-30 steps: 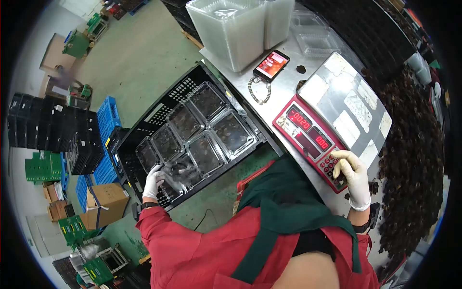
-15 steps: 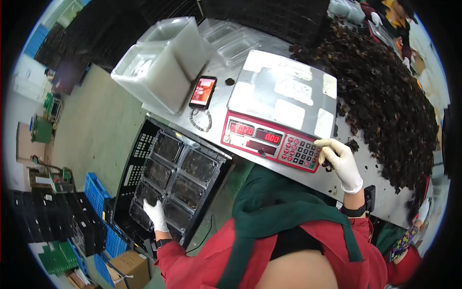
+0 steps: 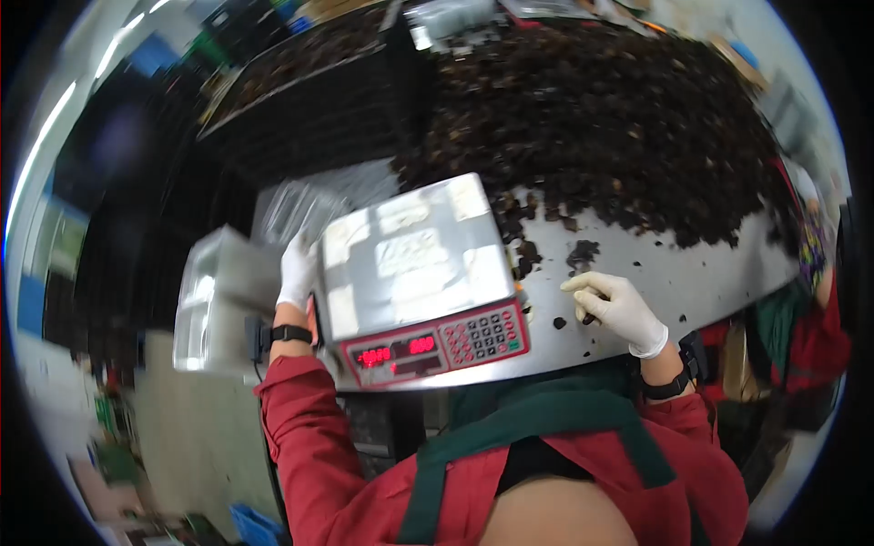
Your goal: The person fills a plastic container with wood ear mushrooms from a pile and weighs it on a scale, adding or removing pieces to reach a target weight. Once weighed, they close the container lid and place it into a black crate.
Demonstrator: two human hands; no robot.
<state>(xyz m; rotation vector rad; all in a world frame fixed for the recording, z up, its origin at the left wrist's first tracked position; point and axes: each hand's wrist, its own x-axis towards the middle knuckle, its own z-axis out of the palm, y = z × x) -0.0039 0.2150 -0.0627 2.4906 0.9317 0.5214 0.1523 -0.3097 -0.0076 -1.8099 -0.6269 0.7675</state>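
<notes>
My left hand (image 3: 297, 273), white-gloved, stretches along the left side of the electronic scale (image 3: 414, 259), its blurred fingers extended by the clear plastic trays (image 3: 305, 211). Nothing shows in its grasp. On the right, my right hand (image 3: 624, 314), gloved too, hovers over the metal table (image 3: 569, 273) with fingers curled around a small dark piece (image 3: 590, 318). That piece resembles those in the big pile of dark, curled pieces, perhaps wood ear mushroom (image 3: 601, 127). No container sits on the scale's plate, and its red display is lit.
Two stacks of translucent tubs (image 3: 218, 300) stand left of the scale. A black crate (image 3: 309, 109) filled with dark pieces is at the back. Loose dark bits (image 3: 583, 255) lie right of the scale. Another person's red sleeve (image 3: 815, 341) shows at far right.
My left hand has moved from the black crate of clear trays at lower left up to the trays beside the scale. My view has turned right; my right hand stays curled.
</notes>
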